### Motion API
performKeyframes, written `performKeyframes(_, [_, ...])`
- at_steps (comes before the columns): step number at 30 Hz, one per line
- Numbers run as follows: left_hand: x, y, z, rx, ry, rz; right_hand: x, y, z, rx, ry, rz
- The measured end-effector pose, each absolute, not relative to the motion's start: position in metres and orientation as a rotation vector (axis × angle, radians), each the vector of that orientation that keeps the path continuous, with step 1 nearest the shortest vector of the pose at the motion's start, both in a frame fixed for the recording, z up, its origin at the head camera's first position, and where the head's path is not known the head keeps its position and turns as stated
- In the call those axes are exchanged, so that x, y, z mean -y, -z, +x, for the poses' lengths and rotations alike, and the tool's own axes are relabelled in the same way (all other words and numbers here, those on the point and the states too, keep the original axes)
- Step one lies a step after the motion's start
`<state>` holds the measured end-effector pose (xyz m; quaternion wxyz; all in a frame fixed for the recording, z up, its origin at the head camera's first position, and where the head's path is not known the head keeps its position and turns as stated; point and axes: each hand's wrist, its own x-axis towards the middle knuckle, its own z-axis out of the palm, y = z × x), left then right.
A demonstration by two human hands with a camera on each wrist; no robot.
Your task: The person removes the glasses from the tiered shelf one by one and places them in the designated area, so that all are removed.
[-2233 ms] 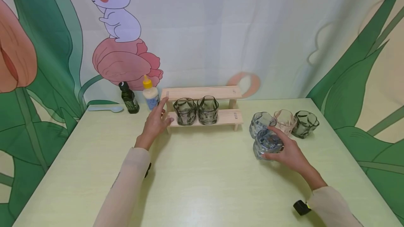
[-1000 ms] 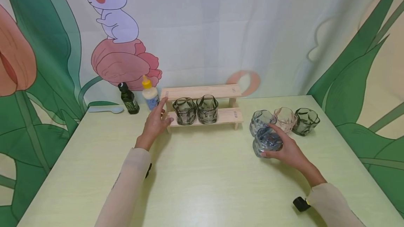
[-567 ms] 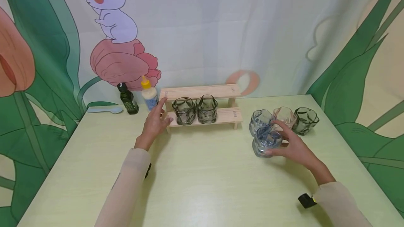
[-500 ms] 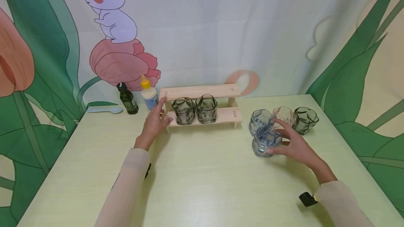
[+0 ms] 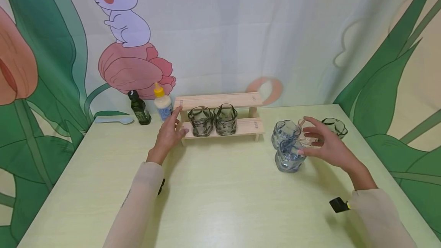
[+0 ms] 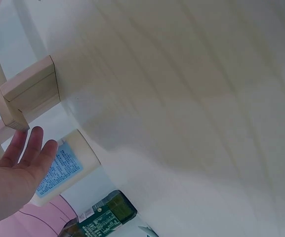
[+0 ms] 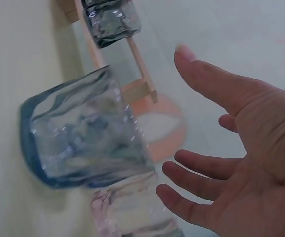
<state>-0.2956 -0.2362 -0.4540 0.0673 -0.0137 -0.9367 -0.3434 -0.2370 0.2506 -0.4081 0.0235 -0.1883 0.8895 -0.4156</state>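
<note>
Right hand (image 5: pixel 325 144) hovers above the table (image 5: pixel 220 198) at about 3 o'clock from table centre, fingers spread and relaxed, holding nothing; the right wrist view shows a clear gap between its fingertips (image 7: pixel 167 192) and the glass. Nearest to it, at the hand's 9 o'clock, the front blue glass (image 5: pixel 288 157) stands upright on the table. A second blue glass (image 5: pixel 284 132) stands just behind the first, toward 12 o'clock. A pink glass (image 5: pixel 305 135) lies partly hidden behind the fingers; a dark green glass (image 5: pixel 335 126) shows past the hand at 1 o'clock. Left hand (image 5: pixel 169 133) lies at 11 o'clock from table centre, fingers straight, resting against the left end of the wooden two-step rack (image 5: pixel 220 115); no grip is visible. Two smoky glasses (image 5: pixel 213 121) stand side by side on the rack's lower step. At the rack's 9 o'clock: a white bottle with yellow cap (image 5: pixel 162 102), a dark bottle (image 5: pixel 139 108), a pale spoon (image 5: pixel 113 119).
</note>
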Motion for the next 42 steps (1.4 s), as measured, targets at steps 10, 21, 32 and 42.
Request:
performKeyframes(10, [0.236,0.454,-0.296,2.828,1.044,-0.035,-0.212,0.39,-0.258,-2.694,1.326,-0.653])
performKeyframes(21, [0.236,0.452,-0.296,2.835,1.051,-0.01,-0.164,0.389,-0.29,-2.535,1.366,-0.753])
performKeyframes(32, [0.236,0.454,-0.296,2.838,1.035,-0.026,-0.12,0.403,-0.315,-2.385,1.38,-0.815])
performKeyframes(42, [0.235,0.453,-0.296,2.847,1.041,-0.014,-0.088,0.416,-0.331,-2.41,1.386,-0.747])
